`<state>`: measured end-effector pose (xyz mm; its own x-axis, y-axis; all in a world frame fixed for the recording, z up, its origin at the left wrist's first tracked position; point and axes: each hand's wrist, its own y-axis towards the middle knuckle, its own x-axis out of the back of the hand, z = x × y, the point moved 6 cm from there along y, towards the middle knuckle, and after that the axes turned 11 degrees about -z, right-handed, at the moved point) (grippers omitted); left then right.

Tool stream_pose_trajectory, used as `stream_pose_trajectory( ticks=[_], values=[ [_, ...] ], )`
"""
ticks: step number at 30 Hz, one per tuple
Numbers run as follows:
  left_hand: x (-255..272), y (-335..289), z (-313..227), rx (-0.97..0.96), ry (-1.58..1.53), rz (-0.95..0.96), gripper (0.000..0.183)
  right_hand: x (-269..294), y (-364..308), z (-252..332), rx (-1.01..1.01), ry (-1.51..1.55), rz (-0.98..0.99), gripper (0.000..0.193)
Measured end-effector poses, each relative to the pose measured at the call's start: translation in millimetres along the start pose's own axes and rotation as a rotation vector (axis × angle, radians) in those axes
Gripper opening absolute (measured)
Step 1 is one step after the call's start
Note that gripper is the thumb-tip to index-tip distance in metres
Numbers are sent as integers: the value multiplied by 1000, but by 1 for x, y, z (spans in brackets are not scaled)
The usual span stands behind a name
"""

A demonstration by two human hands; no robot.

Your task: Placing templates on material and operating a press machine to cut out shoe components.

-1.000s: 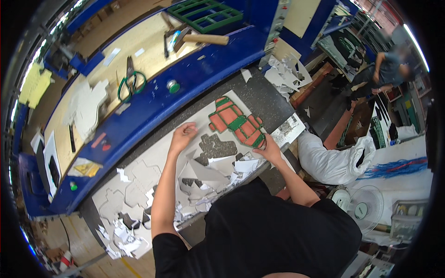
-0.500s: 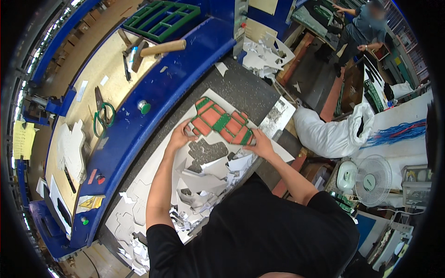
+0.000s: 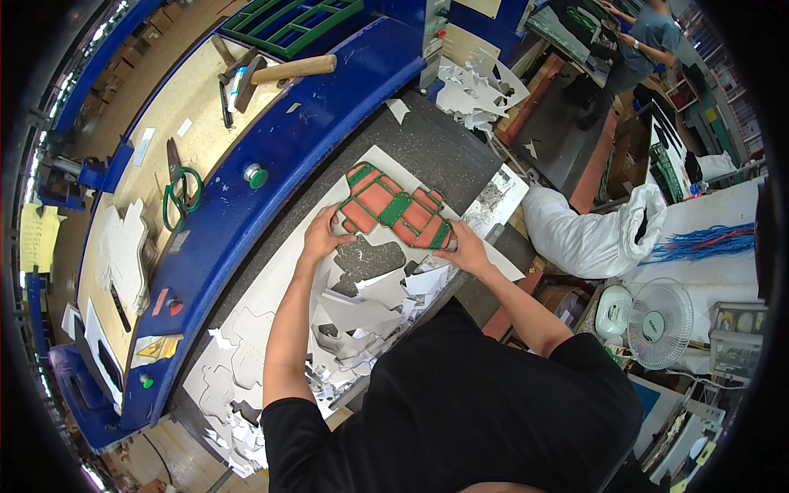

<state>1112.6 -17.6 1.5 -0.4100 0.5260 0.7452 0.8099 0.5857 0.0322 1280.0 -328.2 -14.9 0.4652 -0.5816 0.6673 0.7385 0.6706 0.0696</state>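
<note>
A cutting die (image 3: 398, 207) with green edges and reddish-orange filling lies on a sheet of white card (image 3: 283, 279) on the dark bench. My left hand (image 3: 322, 234) grips its left end, thumb and fingers bent around the edge. At the other end, my right hand (image 3: 467, 248) holds the die's right corner. Just below the die, a cut-out hole in the card shows the dark bench top. Loose white card scraps (image 3: 357, 316) are heaped between my forearms.
A blue machine beam (image 3: 296, 123) curves along the left, its pale shelf carrying a hammer (image 3: 296, 69), green-handled scissors (image 3: 182, 197) and stacked card pieces (image 3: 123, 251). A white sack (image 3: 575, 234) and a fan (image 3: 659, 312) stand at right. Another person (image 3: 645, 41) works at the far right.
The whole view has shifted slightly. Both hands keep hold of the die, which has barely moved on the card. The other person's arms have changed position.
</note>
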Motion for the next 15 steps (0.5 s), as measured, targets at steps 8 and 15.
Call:
stream_pose_trajectory(
  ticks=[8,15],
  values=[
    [-5,1,0,-4,-44,-40,90,0,6,-7,28,-10,0,77],
    [-8,4,-6,4,-64,-26,90,6,6,-10,21,-11,2,78]
  ],
)
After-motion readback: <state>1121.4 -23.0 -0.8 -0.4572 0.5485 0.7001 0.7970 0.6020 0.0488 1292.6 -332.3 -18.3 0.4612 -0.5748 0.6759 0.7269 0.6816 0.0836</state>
